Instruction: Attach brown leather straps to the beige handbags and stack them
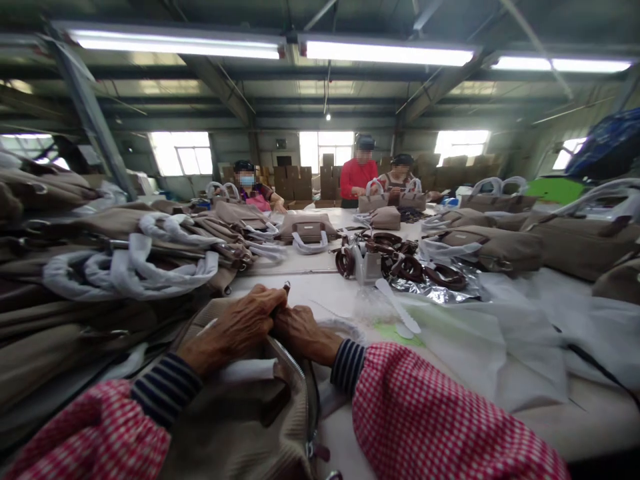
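Observation:
A taupe handbag [235,413] lies in front of me with its zipped mouth open and its ribbed lining showing. Both hands meet at the far end of the zip [293,360]. My left hand [237,327] is closed there, fingers pinched on the bag's end beside a small brown tab with a metal ring [287,287]. Pressed against it from the right, my right hand [305,331] is closed on the same end of the bag. The fingertips of both hands are partly hidden. A zip pull [313,448] hangs at the near end.
Taupe bags with white-wrapped handles [130,267] are piled at left. Brown straps [400,257], a white plastic tool [397,307] and clear wrapping [450,333] lie to the right. More bags [490,247] stand beyond them. Several people [359,173] work across the table.

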Demonstrator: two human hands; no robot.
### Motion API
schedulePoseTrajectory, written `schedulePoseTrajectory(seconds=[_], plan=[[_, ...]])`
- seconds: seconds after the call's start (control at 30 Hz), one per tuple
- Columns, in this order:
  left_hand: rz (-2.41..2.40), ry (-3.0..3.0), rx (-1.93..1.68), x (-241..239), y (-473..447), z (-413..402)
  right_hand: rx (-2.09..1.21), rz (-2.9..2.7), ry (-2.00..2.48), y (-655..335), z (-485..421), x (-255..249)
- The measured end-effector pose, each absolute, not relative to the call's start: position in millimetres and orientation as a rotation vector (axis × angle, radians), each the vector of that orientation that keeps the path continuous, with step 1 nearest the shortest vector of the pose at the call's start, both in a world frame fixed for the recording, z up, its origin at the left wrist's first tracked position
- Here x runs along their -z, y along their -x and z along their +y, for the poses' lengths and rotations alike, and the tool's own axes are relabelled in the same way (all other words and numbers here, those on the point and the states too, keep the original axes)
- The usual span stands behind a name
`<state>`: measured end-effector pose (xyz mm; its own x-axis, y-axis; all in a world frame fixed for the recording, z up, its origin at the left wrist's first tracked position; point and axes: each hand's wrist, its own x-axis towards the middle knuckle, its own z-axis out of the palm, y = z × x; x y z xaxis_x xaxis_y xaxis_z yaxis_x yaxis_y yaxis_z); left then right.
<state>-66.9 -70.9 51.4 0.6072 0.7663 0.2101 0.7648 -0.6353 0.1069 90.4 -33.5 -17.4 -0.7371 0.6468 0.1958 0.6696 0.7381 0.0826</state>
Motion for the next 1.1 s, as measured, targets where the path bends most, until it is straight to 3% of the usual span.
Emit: schedulePoseTrajectory(seconds=[0.27,0.53,0.73,0.9,1.1], plan=[[1.372,-3.057,0.097,-72,45,-79,0.336,-2.748,1.057,-141,-51,23],[1.314,-3.071,0.18,-49,47,-56,0.16,-2.633,1.209,-150,-54,20],[0.987,-3.21,0.075,-49,58,-50,-0.028,-2.523,1.357,-150,-52,18],[1.171,-3.023,-0.152,-36,59,-49,-0.224,-2.449,1.549,-143,-54,3],[1.297,-2.921,-0.243,-34,56,-54,-0.17,-2.595,1.616,-132,-48,-17]])
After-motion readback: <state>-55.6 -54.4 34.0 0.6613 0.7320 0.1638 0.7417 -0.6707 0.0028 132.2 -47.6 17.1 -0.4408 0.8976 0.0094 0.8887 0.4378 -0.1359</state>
